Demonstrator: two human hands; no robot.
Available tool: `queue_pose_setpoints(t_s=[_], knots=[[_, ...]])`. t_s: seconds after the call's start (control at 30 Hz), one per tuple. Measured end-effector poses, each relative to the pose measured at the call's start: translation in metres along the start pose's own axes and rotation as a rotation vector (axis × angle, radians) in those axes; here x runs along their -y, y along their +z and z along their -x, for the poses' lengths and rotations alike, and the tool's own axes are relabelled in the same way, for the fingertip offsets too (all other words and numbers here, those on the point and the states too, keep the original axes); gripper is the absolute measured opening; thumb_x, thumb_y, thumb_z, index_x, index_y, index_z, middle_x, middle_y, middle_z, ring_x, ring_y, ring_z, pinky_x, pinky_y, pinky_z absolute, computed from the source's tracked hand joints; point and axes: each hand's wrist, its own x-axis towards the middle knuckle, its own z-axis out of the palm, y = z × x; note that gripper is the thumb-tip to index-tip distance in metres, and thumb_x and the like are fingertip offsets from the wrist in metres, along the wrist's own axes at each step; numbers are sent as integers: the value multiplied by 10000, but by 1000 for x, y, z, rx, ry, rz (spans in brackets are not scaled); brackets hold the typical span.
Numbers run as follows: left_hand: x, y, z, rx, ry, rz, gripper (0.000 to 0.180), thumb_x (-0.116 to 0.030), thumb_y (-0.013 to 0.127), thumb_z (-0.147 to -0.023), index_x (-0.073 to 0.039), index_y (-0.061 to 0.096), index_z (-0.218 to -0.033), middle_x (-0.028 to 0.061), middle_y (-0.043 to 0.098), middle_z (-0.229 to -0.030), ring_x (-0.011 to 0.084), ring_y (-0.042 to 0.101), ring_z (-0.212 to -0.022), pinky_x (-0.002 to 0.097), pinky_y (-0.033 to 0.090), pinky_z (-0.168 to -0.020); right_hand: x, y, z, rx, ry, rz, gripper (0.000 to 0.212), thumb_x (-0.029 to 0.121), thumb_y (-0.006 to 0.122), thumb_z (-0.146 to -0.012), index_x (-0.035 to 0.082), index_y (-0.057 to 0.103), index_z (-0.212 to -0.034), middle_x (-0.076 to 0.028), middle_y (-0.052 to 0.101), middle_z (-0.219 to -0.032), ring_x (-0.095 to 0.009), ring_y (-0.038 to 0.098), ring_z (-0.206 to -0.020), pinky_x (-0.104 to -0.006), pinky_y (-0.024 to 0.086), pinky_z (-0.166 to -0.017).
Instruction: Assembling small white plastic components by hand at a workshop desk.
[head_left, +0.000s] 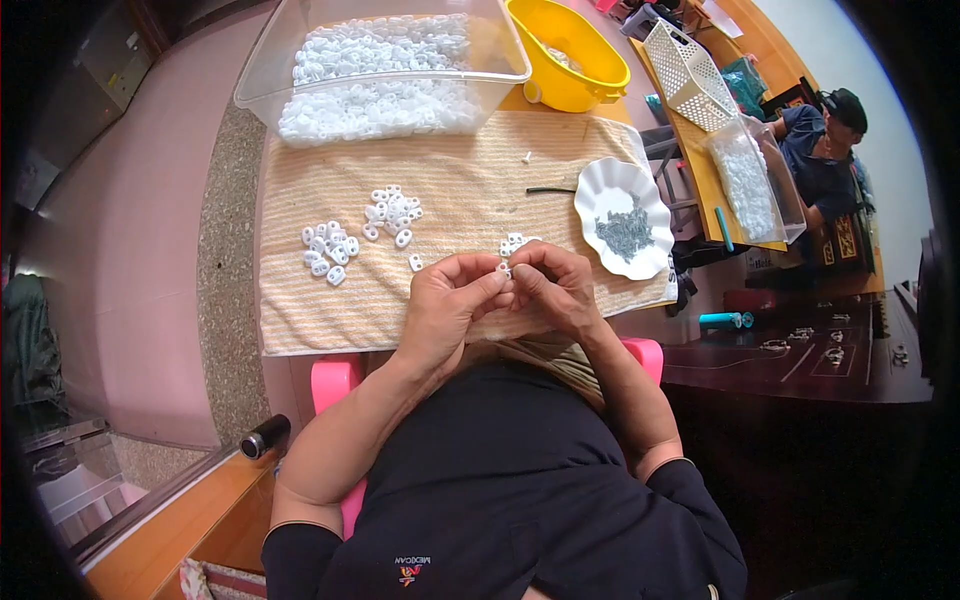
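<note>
Close in front of my body, my left hand (448, 300) and my right hand (560, 288) meet, thumbs and fingertips pinched together. Between them is a small white two-holed plastic piece (504, 269), mostly covered by the fingers; whether the right fingertips also hold a tiny part cannot be made out. Just beyond the fingers lie a few similar white pieces (513, 242). One loose white piece (416, 262) rests beside my left hand. Farther left are two small piles, a nearer pile (328, 252) and a farther pile (394, 212). A striped towel (470, 190) lies under everything.
At right, a white scalloped plate (652, 190) holds tiny grey metal parts (624, 232). A thin black rod (550, 190) lies beside it. Behind stand a clear bin (250, 90) of white pieces and a yellow tub (612, 85). A person (815, 145) sits at another table, far right.
</note>
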Motion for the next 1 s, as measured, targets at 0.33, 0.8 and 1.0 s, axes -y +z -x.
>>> queue_pose_setpoints(t_s=[0.33, 0.8, 1.0], knots=[[1, 0, 0, 9, 0, 0, 162, -4, 650, -857, 27, 611, -1011, 100, 666, -887, 151, 658, -783, 256, 571, -734, 1, -1, 0, 17, 0, -39, 97, 44, 567, -937, -42, 595, -971, -60, 597, -847, -86, 577, -657, -228, 519, -582], [3, -2, -1, 6, 6, -60, 169, -19, 644, -867, 36, 614, -1024, 89, 661, -878, 135, 647, -770, 241, 560, -728, 3, -4, -2, 59, -57, 95, 55, 5, 557, -927, -36, 591, -914, -48, 577, -841, -82, 571, -662, -207, 479, -582], [4, -3, -2, 17, 16, -80, 167, -21, 645, -867, 36, 621, -1022, 90, 668, -882, 134, 651, -771, 242, 561, -727, 7, -3, -1, 78, -56, 121, 68, 17, 554, -931, -35, 590, -908, -39, 573, -831, -81, 574, -663, -207, 475, -582]])
